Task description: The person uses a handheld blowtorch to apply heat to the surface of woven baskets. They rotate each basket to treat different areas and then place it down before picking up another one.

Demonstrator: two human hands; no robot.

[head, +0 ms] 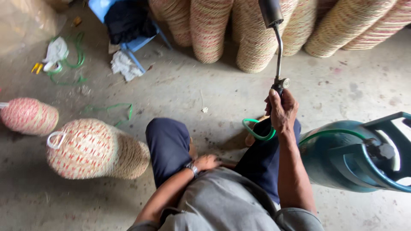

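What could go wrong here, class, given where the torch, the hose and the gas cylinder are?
1. The right hand points the long metal gas torch toward stacked woven straw baskets; lit, it might scorch them.
2. The green rubber hose loops by the knee and could snag.
3. The teal gas cylinder lies close beside the person.

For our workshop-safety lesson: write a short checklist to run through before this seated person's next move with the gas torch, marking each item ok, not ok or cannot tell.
1. Right hand grips the gas torch handle: ok.
2. Torch head points away from the person's body: ok.
3. Torch head clear of the stacked woven baskets: not ok, it lies over them in this view.
4. Flame lit: cannot tell.
5. Green hose free of kinks: cannot tell, it loops over the knee.
6. Left hand away from the torch: ok, it rests between the knees.
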